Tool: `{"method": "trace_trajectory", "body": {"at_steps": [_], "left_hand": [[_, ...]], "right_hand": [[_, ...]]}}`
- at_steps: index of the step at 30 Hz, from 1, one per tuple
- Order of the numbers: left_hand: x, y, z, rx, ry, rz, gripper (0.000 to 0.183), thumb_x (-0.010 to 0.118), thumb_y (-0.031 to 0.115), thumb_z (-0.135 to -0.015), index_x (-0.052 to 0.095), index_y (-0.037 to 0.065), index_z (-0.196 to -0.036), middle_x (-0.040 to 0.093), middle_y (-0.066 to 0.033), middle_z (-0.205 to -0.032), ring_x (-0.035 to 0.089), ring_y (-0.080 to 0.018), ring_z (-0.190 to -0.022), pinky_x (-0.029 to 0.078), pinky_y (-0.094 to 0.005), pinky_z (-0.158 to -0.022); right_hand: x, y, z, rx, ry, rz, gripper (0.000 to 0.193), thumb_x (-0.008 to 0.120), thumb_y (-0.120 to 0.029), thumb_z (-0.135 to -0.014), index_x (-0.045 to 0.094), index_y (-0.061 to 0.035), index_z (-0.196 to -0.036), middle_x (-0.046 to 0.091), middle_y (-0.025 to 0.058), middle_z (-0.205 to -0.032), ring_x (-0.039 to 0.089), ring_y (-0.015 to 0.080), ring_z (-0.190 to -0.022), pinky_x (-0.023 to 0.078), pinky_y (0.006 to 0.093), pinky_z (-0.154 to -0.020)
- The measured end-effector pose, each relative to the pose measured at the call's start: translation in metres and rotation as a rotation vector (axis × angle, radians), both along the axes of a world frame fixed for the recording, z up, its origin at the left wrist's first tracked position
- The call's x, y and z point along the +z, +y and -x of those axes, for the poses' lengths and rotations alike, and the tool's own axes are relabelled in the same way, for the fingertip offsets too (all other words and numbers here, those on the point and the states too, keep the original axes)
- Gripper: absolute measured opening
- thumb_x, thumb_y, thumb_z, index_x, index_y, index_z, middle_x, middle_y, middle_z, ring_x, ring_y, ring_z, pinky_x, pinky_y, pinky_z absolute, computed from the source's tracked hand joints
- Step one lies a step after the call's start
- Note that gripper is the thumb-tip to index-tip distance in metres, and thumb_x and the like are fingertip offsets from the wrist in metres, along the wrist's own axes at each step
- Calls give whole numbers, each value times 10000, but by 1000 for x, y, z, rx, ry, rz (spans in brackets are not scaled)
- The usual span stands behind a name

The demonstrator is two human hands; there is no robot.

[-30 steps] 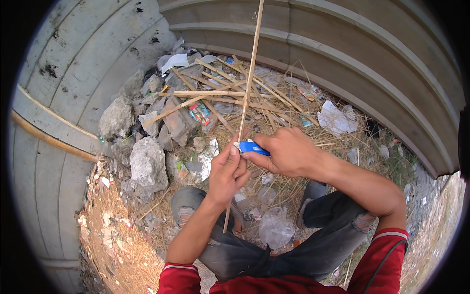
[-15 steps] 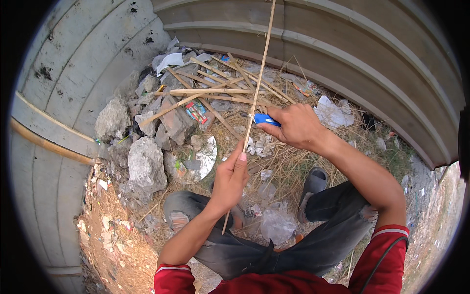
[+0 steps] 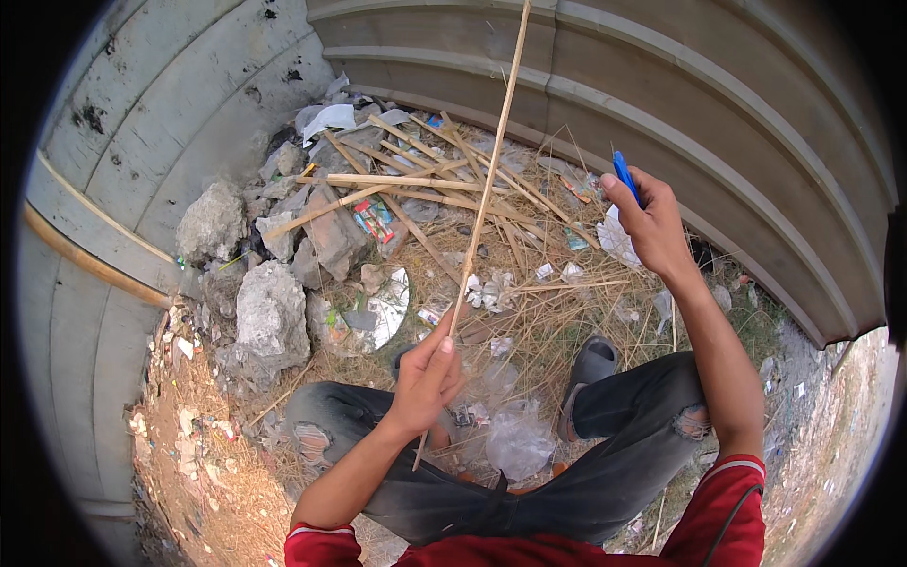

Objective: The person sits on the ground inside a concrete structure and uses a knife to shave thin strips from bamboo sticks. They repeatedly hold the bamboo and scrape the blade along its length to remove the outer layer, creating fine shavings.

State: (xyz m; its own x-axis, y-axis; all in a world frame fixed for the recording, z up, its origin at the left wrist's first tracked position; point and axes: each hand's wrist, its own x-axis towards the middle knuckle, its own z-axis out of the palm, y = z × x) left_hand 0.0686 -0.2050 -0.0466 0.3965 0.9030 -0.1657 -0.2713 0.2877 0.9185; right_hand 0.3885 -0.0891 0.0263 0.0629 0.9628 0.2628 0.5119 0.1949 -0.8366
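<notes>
A long, thin bamboo strip (image 3: 489,189) slants upward from between my knees to the top edge of the view. My left hand (image 3: 425,383) is closed round its lower part, with the thumb lying along it. The strip's lower end sticks out below that hand, and a small knot shows a little above it. My right hand (image 3: 652,222) is closed on a blue utility knife (image 3: 623,176), raised well to the right of the strip and apart from it. The knife points up; its blade is too small to make out clearly.
Several bamboo strips (image 3: 406,181) lie crossed in a heap ahead. Rough stones (image 3: 274,312) stand on the left, near a broken mirror-like piece (image 3: 389,312). A ribbed metal wall (image 3: 661,94) rises ahead and right, a pale panel wall (image 3: 123,123) left. Crumpled plastic (image 3: 520,439) lies between my feet.
My right hand has lifted the knife off the bamboo strip and carried it up and right. The left hand, still gripping the strip, has dropped slightly and shifted left.
</notes>
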Motion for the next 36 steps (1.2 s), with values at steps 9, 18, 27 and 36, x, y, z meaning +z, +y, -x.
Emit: {"method": "trace_trajectory", "body": {"at_steps": [9,18,27,36], "left_hand": [[-2,-1,-36,-132,92,-140,569,403,234,-1091,199,55,-1592,378,28,-593,327,-45,-466,308,-215,-451],[25,19,-45,-37,-21,-64,567,407,230,-1085,202,68,-1588,414,10,-608,326,-62,-404,315,-203,-398],[16,29,-41,140,-117,-45,537,406,229,-1093,237,84,-1582,344,36,-607,253,-54,-403,289,-204,-383],[16,33,-47,206,-190,-29,538,432,215,-1087,246,77,-1572,342,39,-586,275,-58,-378,284,-209,-373]], "right_hand": [[-7,11,43,195,233,231,420,666,-440,-964,673,-22,-922,442,-65,-583,380,46,-554,305,268,-501],[-9,-6,68,412,139,227,428,657,-457,-964,664,-31,-919,490,7,-612,438,111,-605,389,326,-562],[-9,-31,75,537,-373,65,241,682,-228,-871,654,-14,-766,601,204,-619,601,410,-574,488,487,-588],[-15,-33,94,416,-669,137,166,661,-207,-803,691,-53,-750,664,215,-671,670,433,-676,548,523,-653]]}}
